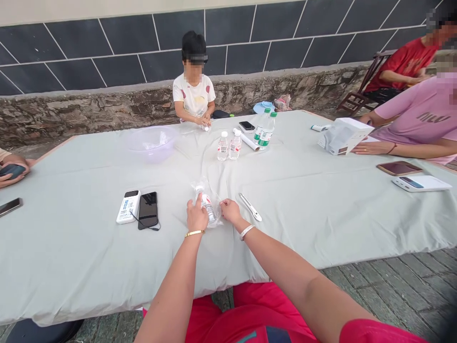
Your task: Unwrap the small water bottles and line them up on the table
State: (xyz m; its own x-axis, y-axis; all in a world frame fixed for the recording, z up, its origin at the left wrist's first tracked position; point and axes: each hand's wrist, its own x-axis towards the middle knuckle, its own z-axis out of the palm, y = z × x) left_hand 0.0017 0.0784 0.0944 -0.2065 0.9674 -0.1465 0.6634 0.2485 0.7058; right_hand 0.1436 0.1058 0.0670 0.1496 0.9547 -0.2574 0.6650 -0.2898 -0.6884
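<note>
— Red clothing [250, 314] is filling the bottom of the shot, and two bare forearms are reaching out across a cloth-covered table [89, 252]!

— They are, and the left hand [196, 215], wearing a gold bangle [194, 233], is holding a small water bottle [206, 206] that is lying tilted inside a clear plastic bag [214, 214].

— What are the fingers doing?

— The left fingers [198, 202] are pressing onto the bottle, with the index stretching up its side. The right hand [230, 212], wearing a silver bracelet [246, 232], is putting its fingertips [223, 204] against the bag, but I can't tell if they're pinching it.

— And around that bottle?

— To its left, a black phone [147, 210] and a white power bank [128, 206] are lying side by side. To its right, a slim white stick [250, 207] is lying near the right hand. Straight beyond it, two small bottles [228, 146] are standing upright, and a person in a white T-shirt [193, 95] is holding another bottle [205, 127] at the far edge.
</note>
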